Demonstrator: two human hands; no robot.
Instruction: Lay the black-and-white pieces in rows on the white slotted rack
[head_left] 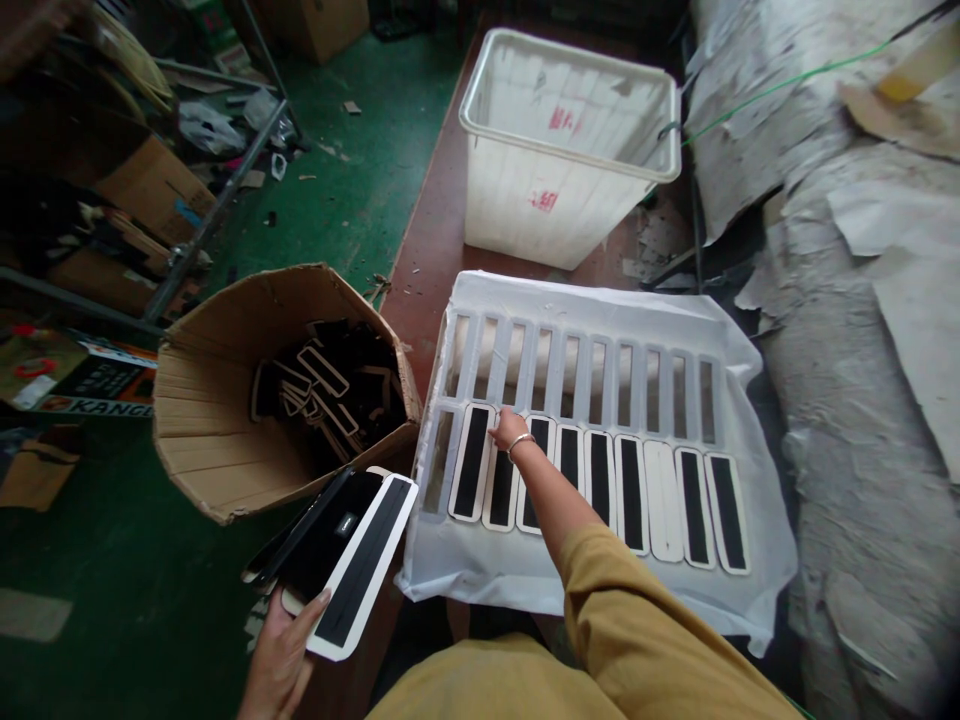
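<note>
My left hand, low at the left, grips several black strips with white borders, fanned out beside the cardboard box. My right hand is over the white sheet with slots, its fingers pressed together at the top of a bordered strip, near the left end of the lower row. Whether the fingers pinch anything is hidden. Several like strips lie side by side along that row, one of them plain white. The upper row of slots shows openings without strips.
A cardboard box holding loose bordered pieces stands at the left. Beyond the sheet stands a white plastic bin. Grey covered bundles line the right side. A metal rack with boxes is at the upper left.
</note>
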